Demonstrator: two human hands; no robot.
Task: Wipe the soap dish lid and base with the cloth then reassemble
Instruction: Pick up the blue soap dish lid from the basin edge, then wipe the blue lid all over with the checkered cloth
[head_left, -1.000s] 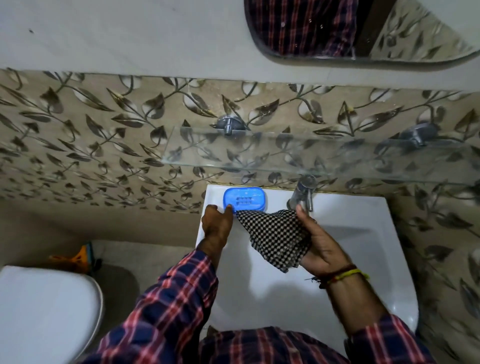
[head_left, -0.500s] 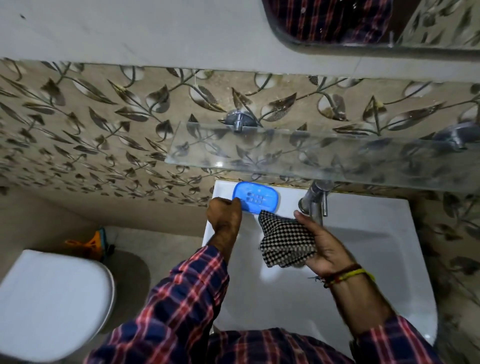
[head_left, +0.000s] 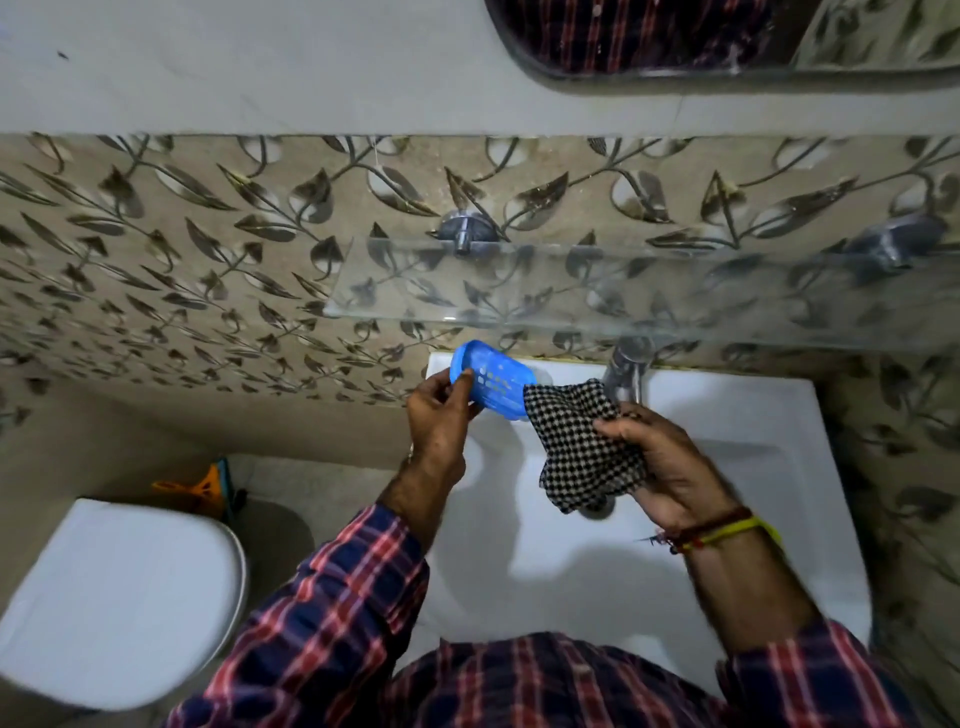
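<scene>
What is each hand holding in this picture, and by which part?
The left hand pinches the blue soap dish at its left end. The right hand grips the checked cloth by its right edge.

You have only one view, from the camera on your head. It looks forward and steeply down over the white sink (head_left: 727, 415), close to it. The wide lens also takes in the leaf-pattern wall (head_left: 208, 249) and the mirror (head_left: 727, 73) above.

White sink (head_left: 769, 415), tap (head_left: 626, 371), glass shelf (head_left: 571, 291)
</scene>
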